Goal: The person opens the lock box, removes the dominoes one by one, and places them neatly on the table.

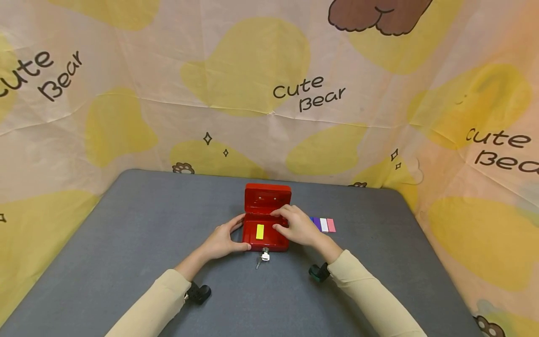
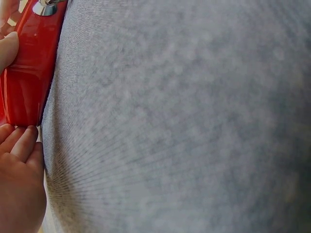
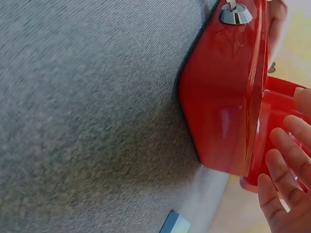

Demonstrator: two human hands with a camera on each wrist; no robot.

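A small red metal cash box [image 1: 273,244] stands with its lid [image 1: 267,193] raised. Inside it lies a yellow strip [image 1: 260,231]. Keys [image 1: 265,256] hang from the front lock, whose silver barrel [image 3: 235,15] shows in the right wrist view. My left hand [image 1: 221,240] holds the box at its left side, thumb at the front corner and fingers along the side wall. Above the box's right half hovers my right hand [image 1: 300,226], fingers apart and slightly bent. Nothing shows between those fingers [image 3: 286,167] in the right wrist view.
Just right of the box lie coloured strips [image 1: 324,224] in blue, purple, white and pink, partly behind the right hand. The grey cloth-covered table [image 1: 168,220] meets a patterned curtain [image 1: 236,70] at the back and sides.
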